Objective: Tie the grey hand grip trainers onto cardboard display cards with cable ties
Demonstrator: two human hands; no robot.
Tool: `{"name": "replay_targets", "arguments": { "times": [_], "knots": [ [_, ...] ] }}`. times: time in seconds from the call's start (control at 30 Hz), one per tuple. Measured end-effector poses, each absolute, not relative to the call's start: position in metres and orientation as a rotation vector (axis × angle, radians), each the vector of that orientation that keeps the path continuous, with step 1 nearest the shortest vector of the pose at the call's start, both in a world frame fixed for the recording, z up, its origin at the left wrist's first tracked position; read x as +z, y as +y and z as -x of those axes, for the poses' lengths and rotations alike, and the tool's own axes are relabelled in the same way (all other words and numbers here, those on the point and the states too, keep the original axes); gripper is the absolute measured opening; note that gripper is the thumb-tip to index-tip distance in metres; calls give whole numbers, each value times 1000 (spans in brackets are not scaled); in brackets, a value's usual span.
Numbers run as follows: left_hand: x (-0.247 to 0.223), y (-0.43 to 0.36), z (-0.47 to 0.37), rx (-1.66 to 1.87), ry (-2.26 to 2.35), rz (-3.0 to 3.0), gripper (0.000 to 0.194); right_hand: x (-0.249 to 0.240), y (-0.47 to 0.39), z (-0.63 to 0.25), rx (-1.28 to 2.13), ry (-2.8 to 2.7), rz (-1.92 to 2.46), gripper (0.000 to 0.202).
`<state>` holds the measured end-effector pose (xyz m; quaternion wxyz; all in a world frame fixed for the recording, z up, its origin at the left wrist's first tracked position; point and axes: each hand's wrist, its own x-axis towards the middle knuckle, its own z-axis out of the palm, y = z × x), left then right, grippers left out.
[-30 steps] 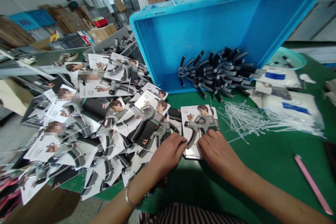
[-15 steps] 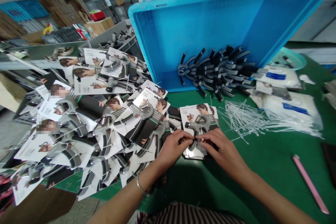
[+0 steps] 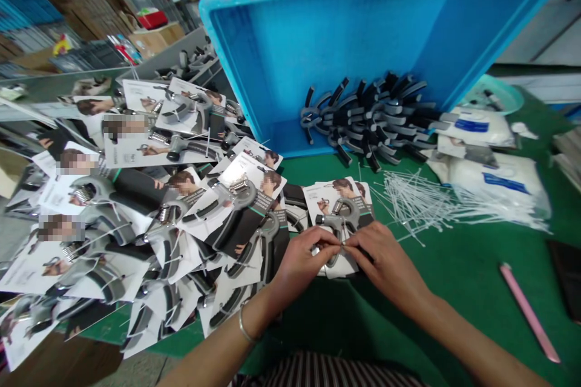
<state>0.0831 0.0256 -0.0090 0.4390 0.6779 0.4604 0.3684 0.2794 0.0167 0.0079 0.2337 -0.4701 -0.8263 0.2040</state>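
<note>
A grey and black hand grip strengthener (image 3: 349, 208) lies on a printed card (image 3: 316, 196), on top of a small stack of cards in front of me. My left hand (image 3: 308, 254) is closed in a pinch over the grip's lower handle. My right hand (image 3: 379, 254) pinches beside it, and the fingertips of both nearly meet. Between them a thin white cable tie (image 3: 344, 233) shows in part around the handle; its ends are hidden by my fingers. A loose pile of white cable ties (image 3: 415, 202) lies to the right.
Many carded hand grips (image 3: 158, 217) are heaped on the left. A blue crate (image 3: 313, 36) lies on its side behind, with loose hand grips (image 3: 372, 118) at its opening. Plastic bags (image 3: 503, 184), a turquoise bowl (image 3: 508, 97) and a pink cutter-like stick (image 3: 529, 311) are on the right.
Both hands have drawn closer, and their fingertips now nearly meet over the handle. The view has shifted slightly right. The grip and cards stay in place.
</note>
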Motion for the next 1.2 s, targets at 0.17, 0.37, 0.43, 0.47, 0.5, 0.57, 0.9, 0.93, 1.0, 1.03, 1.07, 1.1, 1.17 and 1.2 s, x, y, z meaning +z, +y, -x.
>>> {"name": "replay_targets", "arguments": {
  "times": [0.17, 0.37, 0.43, 0.47, 0.5, 0.57, 0.9, 0.93, 1.0, 1.03, 1.07, 1.1, 1.17, 1.2],
  "knots": [
    [-11, 24, -83, 938, 1147, -1800, 5, 11, 18, -279, 577, -2292, 1303, 13],
    [-10, 21, -84, 946, 1133, -2102, 12, 12, 16, -279, 560, -2330, 1318, 14],
    [-9, 19, -83, 928, 1144, -2141, 14, 13, 16, -280, 560, -2337, 1320, 15],
    [-8, 19, -83, 921, 1147, -2151, 15, 13, 15, -280, 559, -2340, 1318, 16],
    [-8, 18, -83, 915, 1148, -2160, 15, 13, 15, -280, 554, -2343, 1316, 16],
    [-6, 17, -83, 915, 1153, -2186, 16, 13, 16, -280, 540, -2352, 1311, 17],
    [3, 16, -80, 716, 1109, -2511, 20, 18, 13, -279, 537, -2417, 1314, 22],
    [4, 16, -79, 706, 1117, -2507, 20, 19, 13, -279, 548, -2413, 1304, 21],
    [7, 16, -77, 686, 1137, -2494, 20, 19, 13, -279, 567, -2409, 1283, 19],
    [7, 16, -77, 668, 1144, -2494, 20, 20, 14, -279, 571, -2409, 1279, 19],
    [8, 16, -76, 644, 1148, -2504, 20, 20, 14, -278, 569, -2404, 1280, 18],
    [8, 16, -75, 615, 1147, -2521, 20, 19, 15, -278, 566, -2397, 1286, 18],
    [8, 16, -74, 555, 1145, -2566, 21, 20, 15, -278, 559, -2379, 1305, 17],
    [8, 16, -74, 526, 1145, -2584, 21, 20, 15, -278, 556, -2373, 1310, 17]
  ]
}}
